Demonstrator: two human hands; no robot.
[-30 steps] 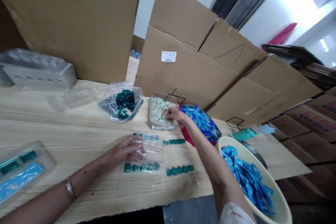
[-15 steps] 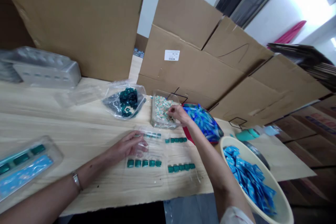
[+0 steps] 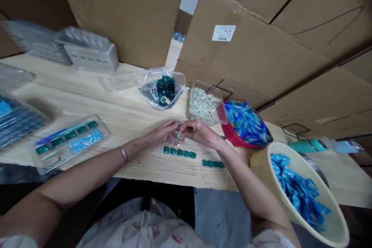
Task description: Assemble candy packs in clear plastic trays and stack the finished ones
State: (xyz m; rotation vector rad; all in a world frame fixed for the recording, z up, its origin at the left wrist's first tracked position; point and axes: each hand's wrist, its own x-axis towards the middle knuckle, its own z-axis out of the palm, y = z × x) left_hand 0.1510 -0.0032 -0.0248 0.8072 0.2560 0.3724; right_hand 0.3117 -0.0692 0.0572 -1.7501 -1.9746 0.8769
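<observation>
Head view: what has just changed at the table?

Both bare hands have come together. The left hand (image 3: 161,132) and the right hand (image 3: 200,132) were well apart, the right one down at a clear rectangular plastic tub (image 3: 205,87) of pale green-and-white pieces. Now they meet above the table's middle.

Are they clamped on something?

Their fingertips (image 3: 187,125) close around a small teal piece with glints of clear plastic (image 3: 179,136). Which hand actually grips it, I cannot tell; the fingers crowd it too closely.

And where does that piece sit?

Just above a clear plastic blister sheet (image 3: 177,164), close over its row of square teal pieces (image 3: 178,153). A shorter row of teal pieces (image 3: 213,164) lies just to the right.

What does the new position mean for the work on the table?

Both hands now share one small piece, with neither at the tub or the other containers.

What's around them?

On the pale wooden table (image 3: 87,99), a clear bag of dark green pieces (image 3: 180,85) lies beyond the hands. To the right are a red tray of blue sachets (image 3: 229,135) and a cream plastic basin of blue packets (image 3: 258,162). A clear tray with teal pieces and blue cards (image 3: 100,126) lies to the left.
</observation>
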